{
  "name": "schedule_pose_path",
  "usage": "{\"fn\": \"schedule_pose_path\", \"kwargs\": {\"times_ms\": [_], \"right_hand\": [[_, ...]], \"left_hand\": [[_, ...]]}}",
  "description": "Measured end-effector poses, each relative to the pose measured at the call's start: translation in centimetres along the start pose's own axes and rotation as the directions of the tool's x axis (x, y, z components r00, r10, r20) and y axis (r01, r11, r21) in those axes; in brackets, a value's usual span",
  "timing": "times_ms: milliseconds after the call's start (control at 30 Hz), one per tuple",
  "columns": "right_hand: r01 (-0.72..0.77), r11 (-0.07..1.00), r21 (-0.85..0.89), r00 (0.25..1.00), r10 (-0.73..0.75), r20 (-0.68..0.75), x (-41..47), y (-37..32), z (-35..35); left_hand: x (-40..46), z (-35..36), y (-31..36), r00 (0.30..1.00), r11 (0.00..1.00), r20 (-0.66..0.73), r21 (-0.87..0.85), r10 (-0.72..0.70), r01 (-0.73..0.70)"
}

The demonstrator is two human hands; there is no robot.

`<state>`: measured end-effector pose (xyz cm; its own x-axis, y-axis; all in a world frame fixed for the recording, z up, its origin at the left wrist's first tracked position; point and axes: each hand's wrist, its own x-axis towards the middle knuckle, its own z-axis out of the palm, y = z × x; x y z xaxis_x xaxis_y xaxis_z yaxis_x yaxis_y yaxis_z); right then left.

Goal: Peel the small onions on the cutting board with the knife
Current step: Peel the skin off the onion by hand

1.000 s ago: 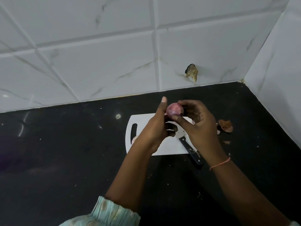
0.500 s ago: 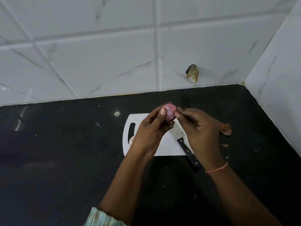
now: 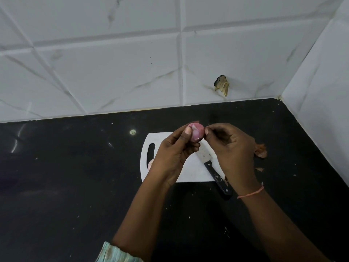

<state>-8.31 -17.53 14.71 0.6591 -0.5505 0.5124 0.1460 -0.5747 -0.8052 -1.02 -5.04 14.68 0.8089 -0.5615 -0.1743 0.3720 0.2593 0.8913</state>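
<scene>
left hand [image 3: 174, 154] holding onion [image 3: 197, 132], right hand [image 3: 233, 148] pinching it

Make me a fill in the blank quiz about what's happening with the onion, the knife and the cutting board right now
1. The left hand holds a small pink ____ above the board.
2. The knife lies on the white cutting board, held by ____ hand.
3. The right hand pinches at the onion with its ____.
4. Loose peel lies on the counter to the ____ of the board.

Missing words: onion; neither; fingertips; right

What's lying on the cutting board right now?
On the cutting board: the knife, handle overhanging the near edge, and a small onion by the handle slot. The hands cover the rest.
</scene>
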Motion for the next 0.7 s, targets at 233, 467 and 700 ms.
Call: {"fn": "schedule_pose_path", "kwargs": {"times_ms": [233, 467, 700], "right_hand": [[-0.055, 0.991, 0.121, 0.994, 0.043, 0.097, 0.1, -1.0, 0.2], [0.043, 0.999, -0.023, 0.998, -0.042, 0.043, -0.2, -0.1, 0.1], [0.1, 0.993, -0.059, 0.995, -0.098, 0.036, -0.2, -0.4, 0.3]], "left_hand": [[-0.1, 0.4, 0.2, 0.998, 0.995, -0.014, 0.077, 0.069, -0.067], [-0.2, 0.6, 0.3, 0.997, 0.993, -0.035, 0.091, 0.072, -0.069], [-0.2, 0.4, 0.3, 0.997, 0.994, -0.052, 0.087, 0.063, -0.058]]}}
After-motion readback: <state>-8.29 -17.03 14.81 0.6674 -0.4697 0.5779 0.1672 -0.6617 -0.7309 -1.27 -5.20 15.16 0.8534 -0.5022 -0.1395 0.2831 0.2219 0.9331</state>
